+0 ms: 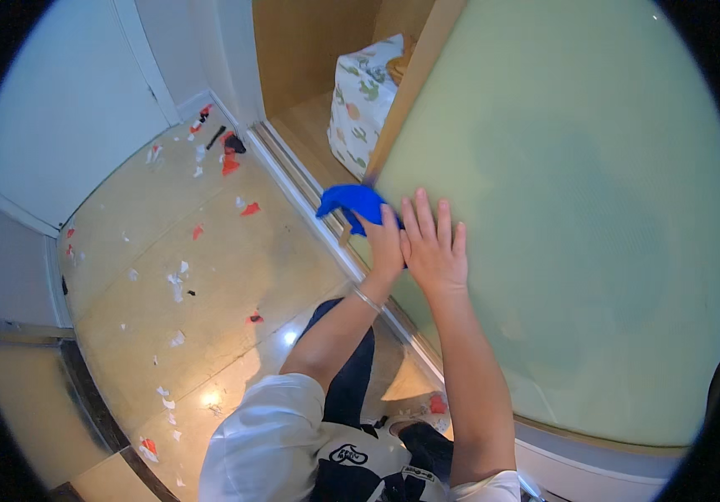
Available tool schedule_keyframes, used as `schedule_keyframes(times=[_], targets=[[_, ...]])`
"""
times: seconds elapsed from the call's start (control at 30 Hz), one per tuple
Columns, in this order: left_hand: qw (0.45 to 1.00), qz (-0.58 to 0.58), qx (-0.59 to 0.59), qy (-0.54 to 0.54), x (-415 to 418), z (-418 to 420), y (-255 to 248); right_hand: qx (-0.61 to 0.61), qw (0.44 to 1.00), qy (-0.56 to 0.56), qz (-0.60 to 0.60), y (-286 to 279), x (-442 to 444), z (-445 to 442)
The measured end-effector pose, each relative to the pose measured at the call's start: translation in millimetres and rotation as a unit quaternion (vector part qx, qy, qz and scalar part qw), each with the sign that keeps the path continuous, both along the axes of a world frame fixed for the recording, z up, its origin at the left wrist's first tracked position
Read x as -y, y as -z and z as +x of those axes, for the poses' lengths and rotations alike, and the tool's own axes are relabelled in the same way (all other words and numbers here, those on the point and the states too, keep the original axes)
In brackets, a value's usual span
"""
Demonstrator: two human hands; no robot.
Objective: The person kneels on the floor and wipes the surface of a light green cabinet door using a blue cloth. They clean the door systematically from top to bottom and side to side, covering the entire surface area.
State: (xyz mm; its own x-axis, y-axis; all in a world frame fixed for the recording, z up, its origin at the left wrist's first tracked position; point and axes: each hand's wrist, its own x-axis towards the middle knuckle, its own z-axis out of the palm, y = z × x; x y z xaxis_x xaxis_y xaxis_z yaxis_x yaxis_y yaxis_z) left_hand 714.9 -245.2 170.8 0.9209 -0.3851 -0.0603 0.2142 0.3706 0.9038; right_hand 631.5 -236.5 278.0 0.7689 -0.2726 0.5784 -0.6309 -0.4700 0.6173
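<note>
My left hand [384, 245] grips a bright blue cloth [357, 204] and presses it at the lower corner of a pale green glossy sliding door panel [561, 188]. Part of the cloth hangs past the panel's wooden edge, over the floor track. Beside it, my right hand [436, 254] lies flat on the panel with its fingers spread, holding nothing. The two hands touch or nearly touch at the thumb.
Behind the panel's edge, a white bag with a cactus print [363, 106] stands in an open wooden cabinet [310, 56]. Red, white and black scraps lie scattered on the tiled floor [146, 301]. A white door [77, 113] stands at upper left.
</note>
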Motion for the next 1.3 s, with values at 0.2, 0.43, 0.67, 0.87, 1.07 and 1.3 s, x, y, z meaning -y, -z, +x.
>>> schedule_keyframes(times=[0.2, 0.43, 0.67, 0.87, 1.07, 1.3], targets=[[0.841, 0.183, 0.488, 0.146, -35.3, 18.9, 19.1, 0.009, 0.957, -0.163, 0.238, -4.6, -9.2, -3.6], [0.89, 0.179, 0.403, 0.116, -17.2, 23.0, -36.2, 0.136, 0.808, -0.277, 0.503, -29.4, -20.8, -20.1], [0.827, 0.068, 0.558, 0.019, -23.2, 14.0, -228.4, 0.202, 0.869, -0.32, 0.319, -109.5, -15.6, -62.6], [0.741, -0.064, 0.666, -0.055, -32.0, -3.9, -325.6, 0.228, 0.929, -0.234, 0.171, -156.5, -18.6, -91.4], [0.788, 0.075, 0.608, -0.068, -22.4, 19.4, -264.1, 0.202, 0.962, -0.129, 0.133, -157.9, -25.6, -89.7], [0.793, 0.02, 0.608, -0.036, -32.7, 18.4, -270.9, 0.2, 0.979, -0.005, 0.034, -146.2, -21.9, -81.8]])
